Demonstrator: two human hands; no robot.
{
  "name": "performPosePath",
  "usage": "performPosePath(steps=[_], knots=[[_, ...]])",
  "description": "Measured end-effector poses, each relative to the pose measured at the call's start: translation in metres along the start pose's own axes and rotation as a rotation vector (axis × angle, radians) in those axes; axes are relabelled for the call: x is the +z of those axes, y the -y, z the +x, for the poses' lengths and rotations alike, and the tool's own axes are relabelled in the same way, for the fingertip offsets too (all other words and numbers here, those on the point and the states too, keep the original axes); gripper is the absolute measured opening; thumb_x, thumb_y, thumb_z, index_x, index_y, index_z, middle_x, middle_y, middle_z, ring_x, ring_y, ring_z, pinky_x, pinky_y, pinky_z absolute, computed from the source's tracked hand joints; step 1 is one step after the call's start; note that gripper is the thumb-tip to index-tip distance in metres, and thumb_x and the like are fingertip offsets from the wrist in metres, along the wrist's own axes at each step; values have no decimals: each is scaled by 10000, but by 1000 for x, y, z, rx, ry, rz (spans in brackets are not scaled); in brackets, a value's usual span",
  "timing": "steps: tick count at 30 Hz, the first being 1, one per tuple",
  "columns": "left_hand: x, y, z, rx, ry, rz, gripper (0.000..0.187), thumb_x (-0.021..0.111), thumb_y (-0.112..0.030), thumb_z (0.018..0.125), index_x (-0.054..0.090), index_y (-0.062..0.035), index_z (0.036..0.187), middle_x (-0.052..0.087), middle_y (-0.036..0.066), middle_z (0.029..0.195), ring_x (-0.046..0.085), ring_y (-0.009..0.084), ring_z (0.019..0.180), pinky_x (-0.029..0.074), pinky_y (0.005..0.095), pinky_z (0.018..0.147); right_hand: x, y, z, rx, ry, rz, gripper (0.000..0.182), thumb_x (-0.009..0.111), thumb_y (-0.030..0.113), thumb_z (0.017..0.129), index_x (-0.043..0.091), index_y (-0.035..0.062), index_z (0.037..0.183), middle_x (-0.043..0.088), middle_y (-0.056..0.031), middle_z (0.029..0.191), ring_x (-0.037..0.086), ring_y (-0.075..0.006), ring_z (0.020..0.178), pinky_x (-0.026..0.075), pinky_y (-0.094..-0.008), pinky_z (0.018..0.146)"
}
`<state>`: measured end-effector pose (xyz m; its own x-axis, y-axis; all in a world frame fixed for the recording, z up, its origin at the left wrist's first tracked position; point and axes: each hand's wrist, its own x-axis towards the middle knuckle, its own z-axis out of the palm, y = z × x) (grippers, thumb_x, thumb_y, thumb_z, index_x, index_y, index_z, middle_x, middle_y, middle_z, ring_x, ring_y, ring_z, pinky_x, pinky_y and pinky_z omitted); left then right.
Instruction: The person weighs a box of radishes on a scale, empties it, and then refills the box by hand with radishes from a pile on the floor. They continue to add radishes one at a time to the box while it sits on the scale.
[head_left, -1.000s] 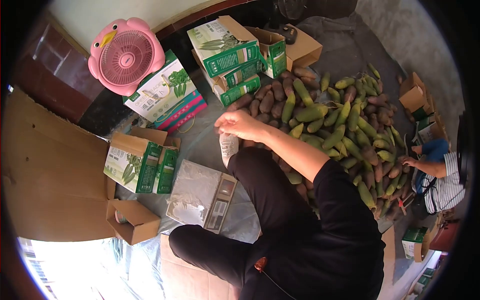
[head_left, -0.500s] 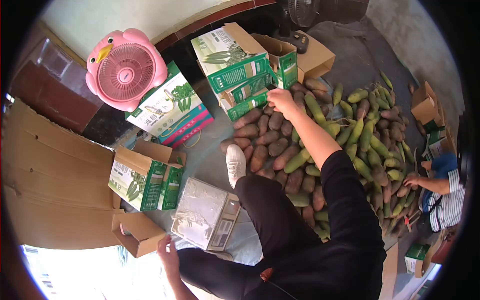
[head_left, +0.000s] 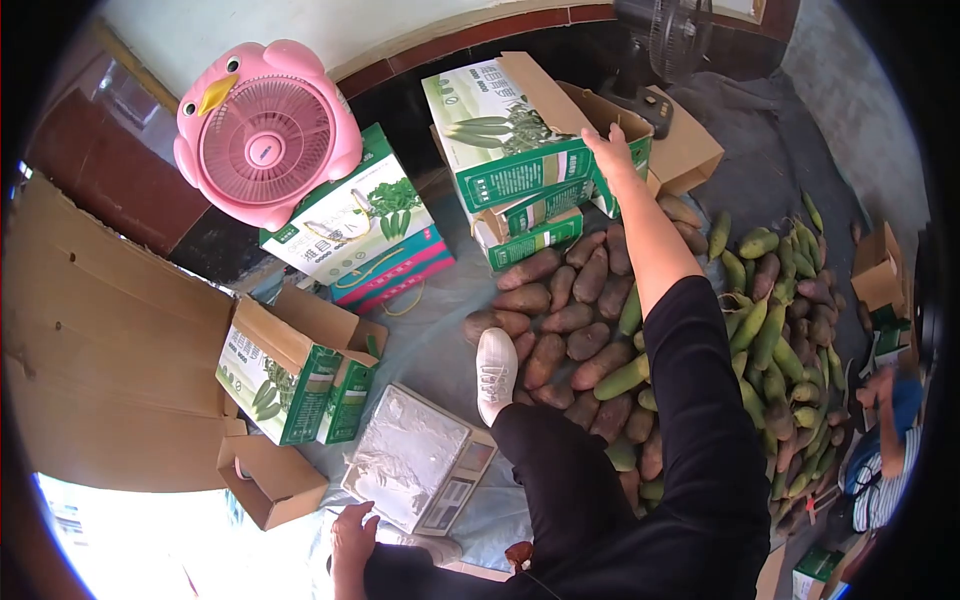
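Note:
My right hand (head_left: 612, 155) reaches out at the stacked green-and-white cartons (head_left: 505, 110), its thumb and fingers apart at the edge of an open carton (head_left: 636, 150). Part of that carton is hidden behind the hand. My left hand (head_left: 352, 535) hangs loosely curled and holding nothing, close by the near corner of a flat weighing scale (head_left: 410, 455). Beneath my right forearm lies a heap of long vegetables, with reddish-brown radishes (head_left: 568, 318) on the near side and green radishes (head_left: 768, 335) beyond them.
A pink bird-shaped fan (head_left: 265, 150) sits by a printed carton (head_left: 350, 215). Open cartons (head_left: 290, 370) and a small brown box (head_left: 270, 480) stand left of the scale. A black fan (head_left: 675, 40) is at the back. Another person's arm (head_left: 888, 430) shows at the right edge.
My right hand has moved up and away from the lower carton to the open carton's edge. The view has shifted, and my left hand sits a little lower and nearer the scale.

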<state>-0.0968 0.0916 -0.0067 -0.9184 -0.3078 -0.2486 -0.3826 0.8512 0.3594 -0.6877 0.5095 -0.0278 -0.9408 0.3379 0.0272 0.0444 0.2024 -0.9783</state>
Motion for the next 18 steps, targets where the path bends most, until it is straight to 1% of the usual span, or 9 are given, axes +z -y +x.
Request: performPosePath(steps=[4,6,7,9,10,12,13,17,18], knots=[[-1,1,-1,7,18,2,291,702,-103,715,651,-74,1001,647,128,932,610,313,883,488,393,769,17,-1,5,-10,-10,116,908,709,391,755,245,-61,1392,447,-252,1326,450,-306,1235,369,-340,1007],[-2,0,-3,8,9,4,289,701,-103,715,651,-73,998,647,129,929,610,313,883,488,392,769,18,-11,9,-79,-87,-3,732,720,394,754,454,-72,1253,612,-193,1081,601,-277,979,472,-343,827],[-2,0,-3,14,0,7,287,701,-102,714,650,-71,994,648,129,926,610,312,882,489,391,769,18,-16,11,-81,-87,-7,732,720,394,754,454,-72,1253,612,-193,1081,601,-277,979,472,-343,827],[-1,2,-3,30,-3,13,287,700,-99,714,649,-71,995,647,131,924,610,312,880,488,392,769,20,-18,8,-16,263,-17,494,732,382,755,610,-47,967,622,-73,756,564,-175,609,446,-312,552],[-2,3,-4,45,-8,26,287,699,-96,714,648,-70,995,646,132,922,609,313,878,488,394,769,22,-16,3,-19,266,-20,494,732,382,755,610,-47,967,622,-73,756,564,-175,609,446,-312,552],[-4,0,-6,50,-13,41,288,699,-94,714,647,-69,997,645,135,921,609,315,877,488,396,769,30,-11,-13,125,286,94,382,723,391,773,636,42,900,588,-1,699,518,-110,604,399,-252,556],[-5,-2,-7,58,-15,59,289,698,-91,715,646,-67,998,644,137,921,609,318,877,488,398,769,32,-7,-18,185,307,128,377,729,370,769,633,49,944,608,-7,740,543,-98,628,403,-236,547],[-11,-7,-10,20,-18,42,264,688,-69,725,652,-37,985,652,151,917,615,329,879,486,395,789,40,8,-42,297,414,267,339,716,305,784,622,52,988,639,-29,825,595,-126,703,453,-262,580],[-12,-8,-11,16,-25,20,256,685,-70,729,653,-33,980,651,154,919,613,333,881,485,396,790,42,11,-49,317,447,396,322,704,266,791,613,52,1013,645,-48,876,613,-145,761,477,-277,615]])
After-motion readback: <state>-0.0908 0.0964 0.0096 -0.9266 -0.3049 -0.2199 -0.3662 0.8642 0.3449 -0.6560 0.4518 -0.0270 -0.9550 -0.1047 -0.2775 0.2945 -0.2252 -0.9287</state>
